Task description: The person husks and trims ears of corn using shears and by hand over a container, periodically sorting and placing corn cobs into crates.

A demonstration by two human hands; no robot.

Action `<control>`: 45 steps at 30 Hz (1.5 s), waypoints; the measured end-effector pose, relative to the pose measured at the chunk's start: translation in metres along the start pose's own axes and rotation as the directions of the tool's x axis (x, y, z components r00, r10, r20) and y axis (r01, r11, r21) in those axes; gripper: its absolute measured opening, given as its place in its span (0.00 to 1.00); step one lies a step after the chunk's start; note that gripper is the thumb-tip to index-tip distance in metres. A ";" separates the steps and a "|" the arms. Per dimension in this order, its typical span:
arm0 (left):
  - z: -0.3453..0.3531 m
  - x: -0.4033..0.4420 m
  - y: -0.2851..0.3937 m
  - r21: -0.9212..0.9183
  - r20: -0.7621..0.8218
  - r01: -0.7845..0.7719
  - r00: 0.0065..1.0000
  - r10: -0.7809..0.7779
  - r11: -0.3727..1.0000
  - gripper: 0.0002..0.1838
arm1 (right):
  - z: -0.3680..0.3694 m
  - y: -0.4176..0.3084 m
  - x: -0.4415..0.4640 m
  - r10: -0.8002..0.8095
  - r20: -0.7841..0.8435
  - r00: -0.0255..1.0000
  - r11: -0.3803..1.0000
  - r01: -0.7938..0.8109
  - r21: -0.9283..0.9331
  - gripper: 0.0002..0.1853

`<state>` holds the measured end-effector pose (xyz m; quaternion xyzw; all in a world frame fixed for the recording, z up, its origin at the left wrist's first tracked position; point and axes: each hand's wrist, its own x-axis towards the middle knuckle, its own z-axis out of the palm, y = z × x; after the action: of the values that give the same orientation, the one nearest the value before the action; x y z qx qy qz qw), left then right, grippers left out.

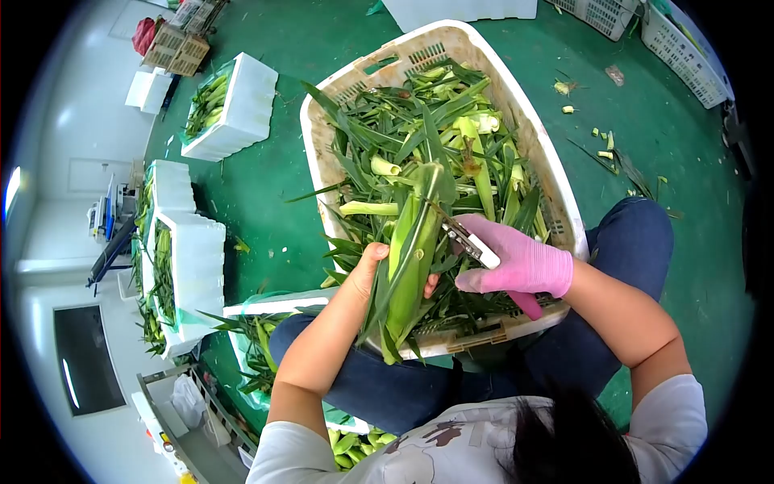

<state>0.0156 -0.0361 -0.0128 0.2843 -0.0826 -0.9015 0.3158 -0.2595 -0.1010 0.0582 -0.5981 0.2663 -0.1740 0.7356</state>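
Note:
My bare left hand (372, 270) is wrapped round an ear of corn (409, 266) in green husk, which stands nearly upright with long leaves hanging down it. In a pink glove, my right hand (508, 260) grips a knife-like tool (470, 244) with a pale handle and dark metal part. The tool's dark end lies close to the right side of the ear. Both hands are over the near part of a large white basket (564, 189) heaped with cut leaves and stalk pieces (403, 133).
White foam boxes (250, 105) (201, 266) of corn stand at the left. Another foam box (286, 305) is beside my left knee. White crates (685, 60) are at the upper right. Scraps (605, 154) lie on the green floor (564, 121).

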 end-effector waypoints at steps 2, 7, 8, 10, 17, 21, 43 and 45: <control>0.005 0.004 0.001 -0.010 0.085 0.074 0.994 -0.073 0.997 0.47 | 0.003 0.004 0.000 0.004 -0.019 1.000 0.999 -0.003 0.055 0.30; 0.001 0.011 -0.014 -0.147 0.280 0.077 0.959 -0.033 0.986 0.45 | 0.013 0.016 0.001 0.142 -0.047 0.989 0.955 -0.124 0.268 0.21; 0.000 0.011 -0.009 -0.064 0.262 0.069 0.964 -0.050 0.996 0.45 | 0.013 0.010 0.001 0.156 -0.062 0.986 0.951 -0.133 0.278 0.19; 0.001 0.010 -0.001 -0.064 0.246 0.075 0.968 -0.057 0.995 0.49 | 0.015 0.014 0.002 0.182 -0.130 0.975 0.866 -0.097 0.490 0.14; 0.040 -0.005 0.025 0.872 -0.083 -0.133 0.908 0.411 0.471 0.47 | -0.033 0.019 0.005 0.345 -0.120 0.931 0.712 -0.176 0.679 0.18; 0.078 -0.006 0.042 0.819 0.458 -0.135 0.741 0.492 -0.558 0.35 | -0.021 0.012 -0.003 0.341 0.060 0.938 0.762 -0.313 0.566 0.26; 0.075 -0.019 0.047 0.536 0.579 0.111 0.674 0.460 -0.837 0.28 | -0.036 -0.037 -0.018 0.001 -0.442 0.897 0.969 0.109 0.223 0.28; 0.066 0.007 0.011 0.475 0.590 0.098 0.701 0.399 -0.875 0.32 | -0.029 -0.021 -0.017 -0.067 -0.531 0.845 0.998 0.054 -0.039 0.30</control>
<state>-0.0206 -0.0511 0.0421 0.4379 -0.8860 0.0391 0.1472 -0.2895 -0.1185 0.0777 -0.5430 0.4426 -0.3528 0.6203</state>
